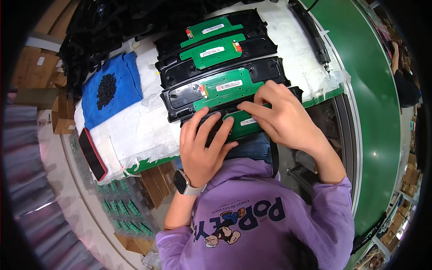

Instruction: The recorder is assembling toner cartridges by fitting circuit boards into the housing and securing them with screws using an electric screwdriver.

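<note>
Several black plastic housings lie in a row down the worktable, each with a green circuit board on it. My left hand, wearing a watch, rests with spread fingers on the nearest housing and the left end of its circuit board. Over the right side of that board my right hand is bent, its fingers drawn together at the housing's far edge. Whatever they grip is too small or hidden to name. Just beyond lies another circuit board with a white label and a red-and-yellow connector, in its black housing.
A blue cloth at the left holds a pile of small black screws. A red-edged phone lies at the table's left edge. An electric screwdriver lies at the far right, and dark parts are heaped at the back left.
</note>
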Demonstrator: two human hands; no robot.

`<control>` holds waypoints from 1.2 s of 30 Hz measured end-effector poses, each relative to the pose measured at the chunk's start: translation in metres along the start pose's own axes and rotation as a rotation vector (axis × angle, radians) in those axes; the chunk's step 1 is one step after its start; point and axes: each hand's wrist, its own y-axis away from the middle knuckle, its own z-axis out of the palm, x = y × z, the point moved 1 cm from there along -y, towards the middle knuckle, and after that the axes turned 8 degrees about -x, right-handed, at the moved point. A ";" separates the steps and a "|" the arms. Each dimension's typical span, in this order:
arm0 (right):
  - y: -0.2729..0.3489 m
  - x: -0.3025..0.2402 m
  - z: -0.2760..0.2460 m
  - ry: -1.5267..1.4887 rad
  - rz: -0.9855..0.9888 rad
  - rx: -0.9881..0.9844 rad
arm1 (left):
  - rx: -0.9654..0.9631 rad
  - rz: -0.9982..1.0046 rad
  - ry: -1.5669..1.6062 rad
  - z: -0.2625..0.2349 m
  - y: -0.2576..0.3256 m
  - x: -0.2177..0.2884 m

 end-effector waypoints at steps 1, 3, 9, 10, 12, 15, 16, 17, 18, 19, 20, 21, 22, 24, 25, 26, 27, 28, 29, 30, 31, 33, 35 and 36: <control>0.001 -0.002 -0.001 0.048 0.016 0.037 | -0.002 0.000 0.001 0.000 0.000 0.001; 0.004 -0.004 -0.001 0.076 0.029 0.087 | -0.048 -0.058 0.012 -0.002 -0.001 0.003; 0.021 0.006 -0.002 0.006 0.008 0.118 | -0.078 -0.062 -0.001 -0.001 -0.004 0.000; 0.025 0.005 -0.004 -0.046 -0.029 0.105 | -0.073 -0.058 -0.009 -0.004 -0.005 0.002; 0.026 0.008 0.000 -0.001 -0.072 0.136 | -0.078 -0.065 -0.030 -0.008 -0.008 0.003; 0.024 0.017 0.008 0.056 -0.139 0.170 | -0.099 -0.072 -0.050 -0.009 -0.012 -0.001; 0.022 0.017 0.009 0.054 -0.145 0.186 | -0.092 -0.068 -0.061 -0.008 -0.011 -0.004; 0.020 0.017 0.009 0.054 -0.153 0.204 | -0.098 -0.069 -0.076 -0.010 -0.012 -0.005; 0.018 0.017 0.009 0.052 -0.168 0.198 | -0.096 -0.081 -0.079 -0.010 -0.011 -0.005; 0.015 0.016 0.008 0.057 -0.183 0.209 | -0.093 -0.092 -0.082 -0.011 -0.009 -0.005; 0.012 0.015 0.008 0.042 -0.191 0.195 | -0.120 -0.120 -0.141 -0.014 -0.008 -0.004; 0.010 0.015 0.008 0.026 -0.197 0.177 | -0.108 -0.120 -0.153 -0.015 -0.006 -0.003; 0.009 0.014 0.008 0.014 -0.209 0.158 | -0.119 -0.142 -0.133 -0.015 -0.003 -0.004; 0.007 0.013 0.009 0.000 -0.216 0.150 | -0.146 -0.172 -0.112 -0.017 -0.002 -0.003; 0.007 0.012 0.009 -0.022 -0.209 0.133 | -0.153 -0.166 -0.121 -0.018 -0.002 -0.002; 0.007 0.010 0.007 -0.008 -0.201 0.131 | -0.152 -0.158 -0.115 -0.018 -0.003 -0.002; 0.008 0.009 0.007 0.004 -0.193 0.146 | -0.154 -0.150 -0.108 -0.018 -0.004 -0.002; 0.009 0.008 0.007 -0.002 -0.192 0.142 | -0.155 -0.135 -0.093 -0.018 -0.004 -0.002; 0.010 0.007 0.008 -0.008 -0.191 0.137 | -0.150 -0.124 -0.095 -0.018 -0.005 -0.001; 0.009 0.007 0.007 -0.007 -0.194 0.138 | -0.143 -0.126 -0.084 -0.018 -0.005 -0.002; 0.008 0.006 0.007 -0.003 -0.182 0.132 | -0.135 -0.128 -0.073 -0.019 -0.005 -0.004; 0.005 0.007 0.006 0.001 -0.175 0.123 | -0.117 -0.130 -0.057 -0.022 -0.005 -0.005; 0.001 0.007 0.006 0.003 -0.157 0.138 | -0.097 -0.137 -0.044 -0.026 -0.005 -0.010; -0.001 0.006 0.005 -0.006 -0.176 0.136 | -0.067 -0.101 -0.001 -0.030 -0.005 -0.013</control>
